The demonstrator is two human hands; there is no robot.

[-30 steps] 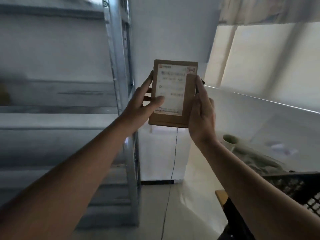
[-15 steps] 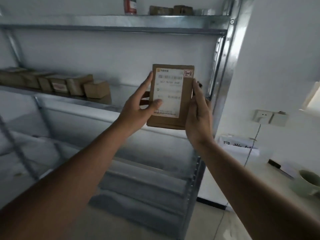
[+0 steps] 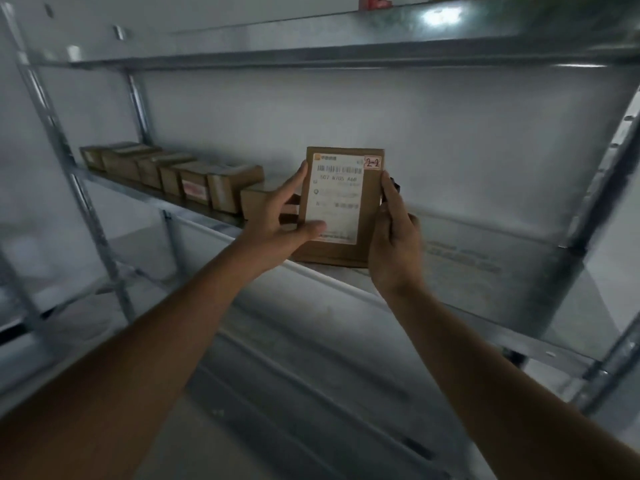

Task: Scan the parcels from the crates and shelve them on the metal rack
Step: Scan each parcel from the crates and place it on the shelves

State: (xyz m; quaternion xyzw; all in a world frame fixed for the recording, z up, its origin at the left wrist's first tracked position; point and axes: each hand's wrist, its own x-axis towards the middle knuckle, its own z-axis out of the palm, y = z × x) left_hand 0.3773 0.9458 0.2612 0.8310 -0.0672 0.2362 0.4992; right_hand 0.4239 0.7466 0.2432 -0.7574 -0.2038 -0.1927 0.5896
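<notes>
Label text on the parcel (image 3: 341, 206) is mostly blurred; only the barcode and a handwritten "2-2" at the top right corner read. Fingers behind the box are hidden. Parcel is upright, long axis vertical, label facing the camera, held in front of the metal rack (image 3: 349, 55) at mid-shelf level. Left hand (image 3: 278, 220) grips its left edge w/ thumb across the label; right hand (image 3: 394, 244) clasps the right edge. Row of shelved boxes (image 3: 173, 178) sits to the left, nearest one partly behind the left hand.

shelf left: row of brown cardboard boxes (image 3: 180, 176) blocks it
shelf right: bare grey metal shelf (image 3: 485, 271), open
above: upper metal shelf (image 3: 346, 50) caps headroom
</notes>
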